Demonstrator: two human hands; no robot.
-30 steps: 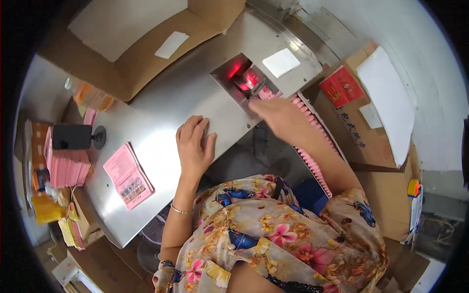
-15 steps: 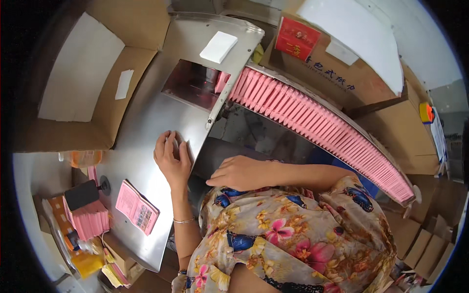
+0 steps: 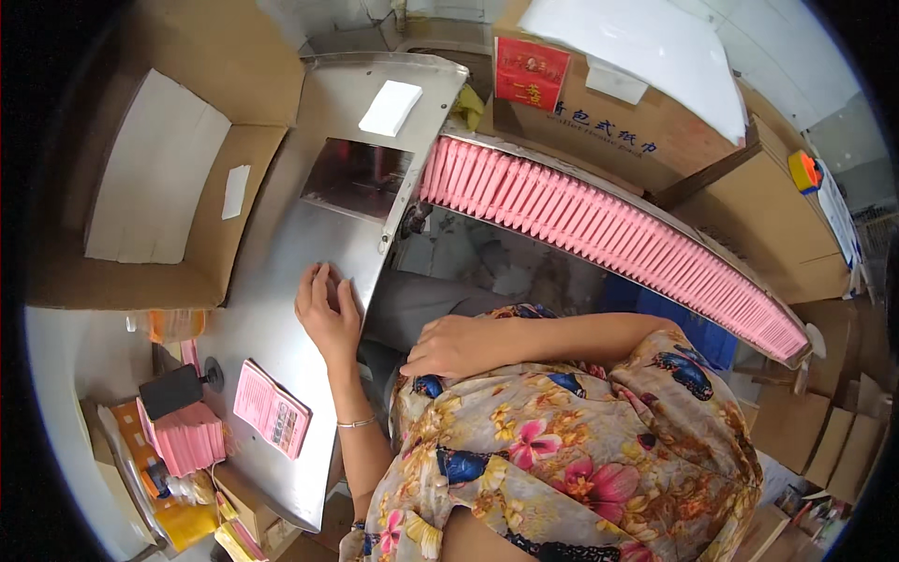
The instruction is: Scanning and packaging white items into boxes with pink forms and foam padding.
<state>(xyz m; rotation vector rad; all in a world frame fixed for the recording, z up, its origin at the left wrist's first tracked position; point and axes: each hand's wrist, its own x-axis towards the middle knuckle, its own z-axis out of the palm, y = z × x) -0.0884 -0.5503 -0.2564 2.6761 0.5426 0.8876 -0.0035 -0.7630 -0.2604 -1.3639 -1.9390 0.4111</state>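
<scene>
On the metal tabletop [image 3: 281, 281] rests my left hand [image 3: 330, 317], palm down and open, with the fingers loosely stretched and nothing visible in them. My right hand [image 3: 456, 345] lies palm down in my lap beside the table's edge, its fingers relaxed and holding nothing that I can see. A pink printed packet [image 3: 272, 409] lies flat on the table, nearer me than my left hand. Beyond that hand is a dark rectangular opening [image 3: 351, 176] in the tabletop. A long row of pink packets [image 3: 562, 211] stands on edge in a curved channel to the right.
An open cardboard box [image 3: 257, 178] stands at the left. A white stack of paper [image 3: 390, 108] lies near the table's far end. At lower left are a pink stack [image 3: 187, 438] and a dark holder [image 3: 170, 393]. More cartons [image 3: 609, 140] are behind the channel.
The pink packet at the edge of the opening is no longer visible there. The whole view has shifted slightly; both hands stay in nearly the same places.
</scene>
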